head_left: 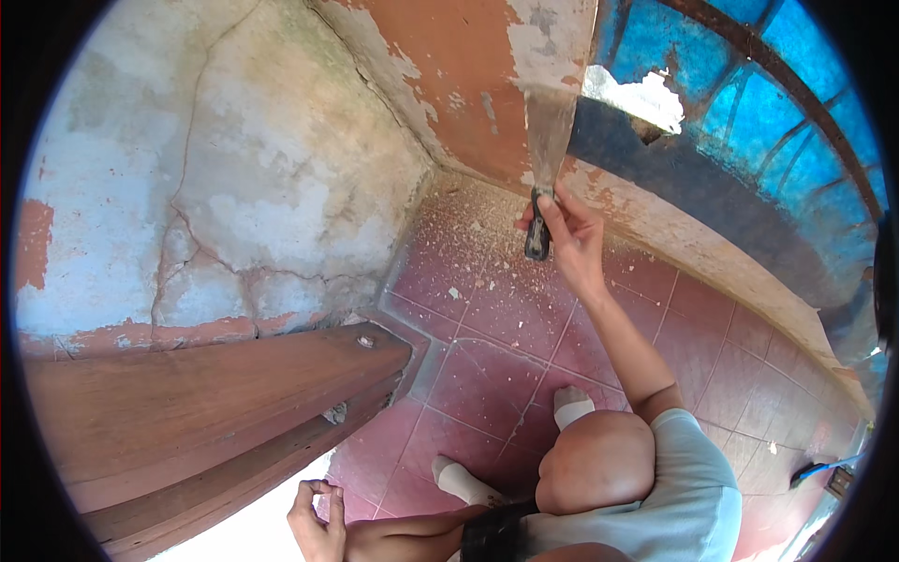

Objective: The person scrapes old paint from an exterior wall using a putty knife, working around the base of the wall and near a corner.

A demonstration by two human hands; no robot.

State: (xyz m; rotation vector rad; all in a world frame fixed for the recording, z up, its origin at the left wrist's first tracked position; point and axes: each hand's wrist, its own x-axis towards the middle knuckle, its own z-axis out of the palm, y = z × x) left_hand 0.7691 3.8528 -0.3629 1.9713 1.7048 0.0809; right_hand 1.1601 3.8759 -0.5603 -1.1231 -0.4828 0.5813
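My right hand (571,225) is closed round the black handle of a paint scraper (551,131). The scraper points upward, its wide, smeared metal blade over a wall strip (468,75) of flaking orange paint. Pale patches show beside the blade where the paint is off. Whether the blade's edge touches the wall, I cannot tell. Low in the view, my left hand (318,520) hangs beside my leg near the wooden beam. Its fingers are loosely curled, with a gap to the thumb and nothing visible between them.
Paint flakes (478,272) litter the red tiled floor (478,384) below the scraper. On the left stand a cracked, whitish wall (262,169) and a brown wooden beam (215,393). A torn blue translucent sheet (740,112) fills the upper right. A blue-handled tool (824,468) lies far right.
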